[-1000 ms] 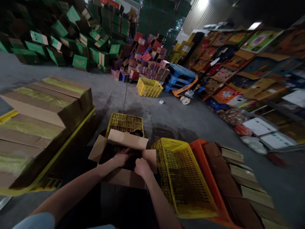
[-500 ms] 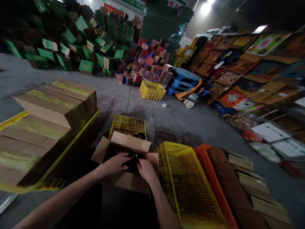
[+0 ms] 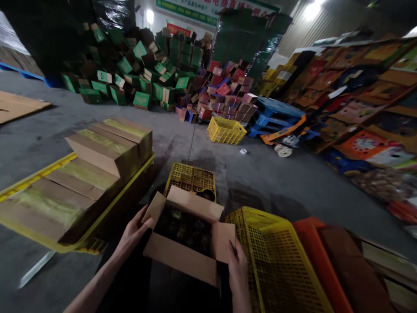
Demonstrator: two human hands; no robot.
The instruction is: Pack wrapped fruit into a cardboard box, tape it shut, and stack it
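Note:
An open cardboard box sits in front of me with its flaps up and dark round items inside. My left hand grips the box's left flap, thumb on top. My right hand holds the right flap at the box's near right corner, fingers curled over the edge. A yellow crate lies on the floor just behind the box.
A stack of taped cardboard boxes on a yellow pallet stands to my left. An empty yellow crate nested in an orange crate is at my right. Piles of green and pink boxes, another yellow crate and a pallet jack lie farther off.
Both hands have come out of the box's inside and moved apart to its left and right flaps. The view has tilted up and shifted.

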